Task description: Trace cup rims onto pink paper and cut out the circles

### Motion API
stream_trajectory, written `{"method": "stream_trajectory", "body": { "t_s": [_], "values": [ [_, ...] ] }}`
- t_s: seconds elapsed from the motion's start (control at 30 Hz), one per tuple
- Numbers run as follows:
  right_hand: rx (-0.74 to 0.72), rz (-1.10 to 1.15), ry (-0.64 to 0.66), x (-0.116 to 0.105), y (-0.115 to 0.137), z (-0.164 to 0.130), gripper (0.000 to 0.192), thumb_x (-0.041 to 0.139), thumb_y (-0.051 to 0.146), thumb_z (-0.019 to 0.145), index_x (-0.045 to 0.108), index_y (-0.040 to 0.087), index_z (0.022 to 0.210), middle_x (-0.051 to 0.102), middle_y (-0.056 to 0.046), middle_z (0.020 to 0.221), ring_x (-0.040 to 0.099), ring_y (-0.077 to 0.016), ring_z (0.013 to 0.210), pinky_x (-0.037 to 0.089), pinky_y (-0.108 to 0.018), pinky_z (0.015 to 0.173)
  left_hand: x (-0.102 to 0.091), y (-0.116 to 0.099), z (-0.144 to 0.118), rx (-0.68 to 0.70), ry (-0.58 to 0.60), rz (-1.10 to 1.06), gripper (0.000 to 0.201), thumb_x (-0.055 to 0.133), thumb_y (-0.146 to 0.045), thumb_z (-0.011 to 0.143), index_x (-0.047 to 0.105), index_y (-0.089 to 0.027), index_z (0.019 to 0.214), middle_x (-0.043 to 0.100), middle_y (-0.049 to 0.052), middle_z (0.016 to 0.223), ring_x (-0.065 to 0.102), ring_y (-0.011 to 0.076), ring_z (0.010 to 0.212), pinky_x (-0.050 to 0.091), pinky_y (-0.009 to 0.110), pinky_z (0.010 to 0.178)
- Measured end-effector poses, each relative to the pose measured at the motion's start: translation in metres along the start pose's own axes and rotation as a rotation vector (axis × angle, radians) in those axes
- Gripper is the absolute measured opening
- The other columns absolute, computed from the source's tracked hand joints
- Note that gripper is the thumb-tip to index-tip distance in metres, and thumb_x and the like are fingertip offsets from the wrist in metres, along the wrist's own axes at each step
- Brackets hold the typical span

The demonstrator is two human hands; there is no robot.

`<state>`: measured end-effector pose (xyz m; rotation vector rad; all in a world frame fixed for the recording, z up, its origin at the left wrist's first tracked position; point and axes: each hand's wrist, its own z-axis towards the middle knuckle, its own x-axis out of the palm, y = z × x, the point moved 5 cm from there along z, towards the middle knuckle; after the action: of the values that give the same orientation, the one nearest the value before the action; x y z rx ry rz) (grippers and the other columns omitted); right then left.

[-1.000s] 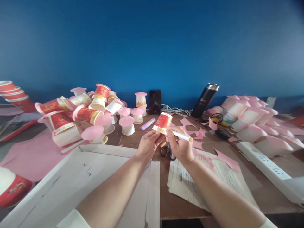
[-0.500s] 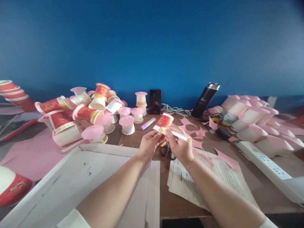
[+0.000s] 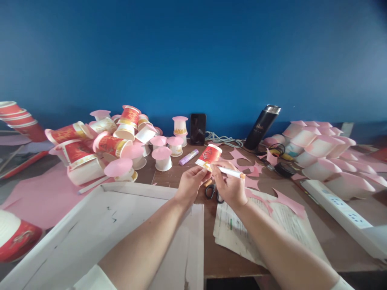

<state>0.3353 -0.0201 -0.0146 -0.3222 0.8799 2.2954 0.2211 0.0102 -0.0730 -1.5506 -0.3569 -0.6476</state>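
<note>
Near the middle of the table, my left hand (image 3: 192, 182) pinches the lower rim of a red and white paper cup (image 3: 211, 154), which is tilted. In my right hand (image 3: 229, 184) is a white marker pen (image 3: 230, 172) with an orange end, held like a pencil. Its tip meets the yellow band low on the cup, though the fingers partly hide the contact. Just below the hands lies a pair of black-handled scissors (image 3: 211, 191), partly covered. A purple glue stick (image 3: 188, 157) rests on the table left of the cup.
Paper cups with pink discs (image 3: 161, 153) crowd the left; white cups with pink tops (image 3: 321, 169) are piled right. A phone (image 3: 198, 128) and a black flask (image 3: 262, 127) stand by the blue wall. Pink paper scraps (image 3: 288, 203), a power strip (image 3: 341, 207) and a white box (image 3: 145, 217) surround the arms.
Hardly anything differs. The cup and marker stay in my hands in almost the same place, and the whole view has shifted very slightly.
</note>
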Motion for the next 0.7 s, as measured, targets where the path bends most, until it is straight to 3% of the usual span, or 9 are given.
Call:
{"method": "stream_trajectory", "body": {
  "t_s": [0.53,0.7],
  "values": [
    [-0.019,-0.006,-0.008,-0.0018,0.0043,0.0008,0.013,0.054,0.028,0.088,0.064,0.02,0.088,0.069,-0.004,0.083,0.067,-0.018,0.078,0.054,-0.029,0.071,-0.0029,0.0026,0.0011,0.032,0.015,0.077,0.022,0.074,-0.036,0.069,0.071,-0.015,0.074,0.066,0.003,0.075,0.061,0.0143,0.077,0.046,0.031,0.087],
    [-0.038,-0.004,0.001,-0.0037,0.0047,0.0021,0.012,0.055,0.026,0.088,0.065,0.02,0.087,0.069,-0.004,0.081,0.066,-0.0179,0.078,0.053,-0.03,0.073,-0.0013,-0.0004,0.0003,0.006,0.01,-0.018,0.021,0.075,-0.034,0.069,0.072,-0.014,0.077,0.067,0.004,0.08,0.062,0.0142,0.081,0.045,0.032,0.091]
  ]
}}
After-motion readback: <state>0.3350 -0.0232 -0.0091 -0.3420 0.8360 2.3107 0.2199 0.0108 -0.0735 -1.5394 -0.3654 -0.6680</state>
